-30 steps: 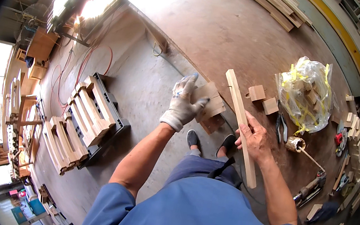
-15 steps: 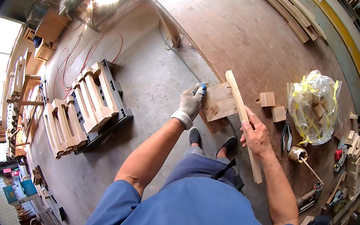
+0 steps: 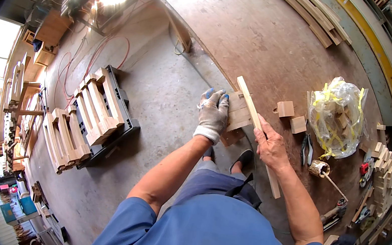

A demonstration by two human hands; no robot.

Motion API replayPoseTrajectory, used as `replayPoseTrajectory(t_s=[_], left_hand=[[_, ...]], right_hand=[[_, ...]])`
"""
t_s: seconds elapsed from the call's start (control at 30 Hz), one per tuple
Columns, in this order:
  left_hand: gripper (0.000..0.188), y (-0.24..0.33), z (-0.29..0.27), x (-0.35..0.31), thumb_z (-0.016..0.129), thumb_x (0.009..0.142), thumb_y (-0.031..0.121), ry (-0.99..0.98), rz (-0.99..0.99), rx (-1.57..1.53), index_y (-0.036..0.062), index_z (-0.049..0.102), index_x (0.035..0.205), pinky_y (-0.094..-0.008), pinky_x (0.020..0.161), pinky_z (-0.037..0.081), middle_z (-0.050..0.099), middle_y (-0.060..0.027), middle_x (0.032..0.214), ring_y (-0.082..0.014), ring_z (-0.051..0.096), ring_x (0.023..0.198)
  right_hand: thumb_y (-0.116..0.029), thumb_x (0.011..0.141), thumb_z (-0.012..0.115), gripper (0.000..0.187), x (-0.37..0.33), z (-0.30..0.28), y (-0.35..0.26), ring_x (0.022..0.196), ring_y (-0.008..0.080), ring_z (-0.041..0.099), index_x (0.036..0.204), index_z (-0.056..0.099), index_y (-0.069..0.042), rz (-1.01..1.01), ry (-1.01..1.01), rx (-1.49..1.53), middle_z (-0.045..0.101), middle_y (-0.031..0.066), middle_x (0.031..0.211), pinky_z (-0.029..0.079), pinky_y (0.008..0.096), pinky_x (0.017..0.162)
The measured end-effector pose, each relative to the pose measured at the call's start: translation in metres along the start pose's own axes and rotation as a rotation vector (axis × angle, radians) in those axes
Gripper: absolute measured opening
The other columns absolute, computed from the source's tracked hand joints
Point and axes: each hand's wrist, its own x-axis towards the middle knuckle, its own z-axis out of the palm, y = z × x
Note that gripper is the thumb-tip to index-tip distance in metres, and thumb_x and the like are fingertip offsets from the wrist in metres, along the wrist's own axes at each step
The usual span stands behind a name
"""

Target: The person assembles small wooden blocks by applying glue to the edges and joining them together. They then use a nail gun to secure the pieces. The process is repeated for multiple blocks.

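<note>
Gripping long wood strip [image 3: 252, 116] w/ bare right hand [image 3: 270, 146], fingers closed round its middle, at workbench [image 3: 269, 37] edge. Gloved left hand [image 3: 213, 113] flat on stacked wood pieces [image 3: 237, 116] beside strip, holding nothing.

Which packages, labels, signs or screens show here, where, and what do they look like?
Clear plastic bag: on the workbench, right of the right hand; bulging, crumpled, with yellow strips, wooden pieces inside.
No labels, signs or screens can be made out.
</note>
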Motion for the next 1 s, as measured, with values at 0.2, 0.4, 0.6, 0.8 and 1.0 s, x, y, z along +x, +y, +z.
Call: replayPoseTrajectory(t_s=[0.2, 0.4, 0.6, 0.8, 1.0], left_hand=[[0.029, 0.002, 0.001, 0.0, 0.07, 0.1, 0.027, 0.01, -0.003, -0.038, 0.0059, 0.078, 0.119, -0.0474, 0.105, 0.05, 0.071, -0.0222, 0.12, -0.0396, 0.062, 0.121], [0.027, 0.011, 0.0, -0.002, 0.072, 0.099, 0.026, 0.029, -0.002, -0.043, 0.0067, 0.078, 0.116, -0.0473, 0.098, 0.053, 0.071, -0.021, 0.113, -0.0385, 0.066, 0.111], [0.027, 0.016, -0.003, -0.006, 0.072, 0.098, 0.027, 0.034, -0.062, -0.025, 0.0079, 0.079, 0.115, -0.0486, 0.096, 0.054, 0.071, -0.0213, 0.113, -0.0399, 0.067, 0.108], [0.028, 0.014, -0.002, 0.003, 0.07, 0.1, 0.029, 0.006, -0.067, -0.067, 0.0084, 0.078, 0.117, -0.05, 0.096, 0.053, 0.069, -0.0225, 0.115, -0.0421, 0.066, 0.11], [0.029, 0.011, -0.003, 0.004, 0.068, 0.102, 0.03, -0.002, -0.021, -0.006, 0.0069, 0.078, 0.116, -0.0493, 0.098, 0.052, 0.07, -0.0232, 0.116, -0.0424, 0.066, 0.11]], right_hand=[[-0.026, 0.108, 0.061, 0.047, 0.004, 0.0, -0.012, 0.12, 0.0441, 0.07, 0.151, 0.058, -0.006, -0.006, 0.022, -0.024, 0.07, 0.0308, 0.127, 0.057, 0.0444, 0.096], [-0.019, 0.106, 0.062, 0.046, 0.003, 0.0, -0.014, 0.115, 0.0471, 0.07, 0.148, 0.058, -0.002, -0.115, 0.078, -0.084, 0.07, 0.033, 0.122, 0.057, 0.0463, 0.093], [-0.016, 0.104, 0.061, 0.049, -0.05, -0.006, 0.003, 0.108, 0.0497, 0.07, 0.15, 0.054, -0.001, -0.182, 0.09, -0.16, 0.07, 0.0333, 0.12, 0.058, 0.0506, 0.09], [-0.016, 0.106, 0.061, 0.048, -0.152, -0.029, 0.052, 0.091, 0.0394, 0.071, 0.153, 0.056, -0.007, 0.184, 0.001, -0.153, 0.072, 0.0252, 0.103, 0.058, 0.0444, 0.077], [-0.024, 0.11, 0.058, 0.049, -0.132, -0.047, 0.022, 0.051, 0.0086, 0.057, 0.158, 0.054, -0.015, 0.343, 0.198, 0.126, 0.063, 0.0037, 0.08, 0.049, 0.0275, 0.044]])
